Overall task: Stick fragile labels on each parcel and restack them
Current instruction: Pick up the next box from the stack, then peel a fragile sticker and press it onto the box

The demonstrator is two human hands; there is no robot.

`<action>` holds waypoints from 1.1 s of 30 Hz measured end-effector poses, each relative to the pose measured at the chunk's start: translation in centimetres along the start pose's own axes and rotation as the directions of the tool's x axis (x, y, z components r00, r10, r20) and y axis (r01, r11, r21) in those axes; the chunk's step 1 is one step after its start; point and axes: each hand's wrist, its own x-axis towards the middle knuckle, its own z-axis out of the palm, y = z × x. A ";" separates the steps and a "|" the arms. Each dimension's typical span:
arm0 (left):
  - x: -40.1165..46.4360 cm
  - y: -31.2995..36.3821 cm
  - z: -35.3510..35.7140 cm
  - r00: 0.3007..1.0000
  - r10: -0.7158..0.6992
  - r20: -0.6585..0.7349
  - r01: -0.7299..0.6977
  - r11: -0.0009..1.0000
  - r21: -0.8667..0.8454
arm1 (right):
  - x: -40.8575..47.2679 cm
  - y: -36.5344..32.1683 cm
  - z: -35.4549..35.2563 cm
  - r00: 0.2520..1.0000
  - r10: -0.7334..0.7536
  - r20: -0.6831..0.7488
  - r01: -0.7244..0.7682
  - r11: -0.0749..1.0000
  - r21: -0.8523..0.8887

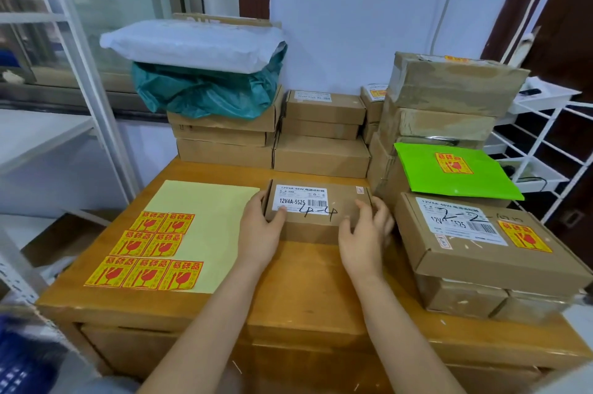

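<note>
The fingers point(380, 217) of the right hand point(362, 236) and the left hand point(261, 233) are curled round the ends of a small parcel point(316, 212) on the bench point(305, 281). No fragile label is seen on it yet. Seven labels point(144, 252) are left on the sheet point(205, 233). Labelled parcels point(487, 239) are stacked at the right. The unlabelled parcels point(321, 133) behind are probably still to do.

Two bare forearms reach into view from the bottom edge, uncovered from elbow to wrist, with no watch, bracelet or glove on either. The left hand point(261, 233) and the right hand point(364, 238) are also bare, without rings, and their fingernails look short and unpainted. At the lower left edge, beside the left elbow, shows a blurred patch of grey-blue cloth point(106, 385), possibly clothing.
</note>
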 end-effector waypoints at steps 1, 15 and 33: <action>0.0 -0.1 0.0 1.000 0.001 -0.008 -0.001 1.000 0.002 | -0.1 0.0 0.1 1.000 -0.025 -0.007 0.025 1.000 -0.019; 1.7 3.7 -5.9 0.992 0.027 -0.124 -0.018 0.997 0.078 | -2.0 -2.3 0.7 0.851 -0.525 0.019 0.524 0.851 0.033; 1.2 -5.2 -16.8 0.999 0.006 0.041 -0.030 0.791 0.611 | -6.5 -12.3 6.2 0.641 -0.656 0.398 0.509 0.751 0.420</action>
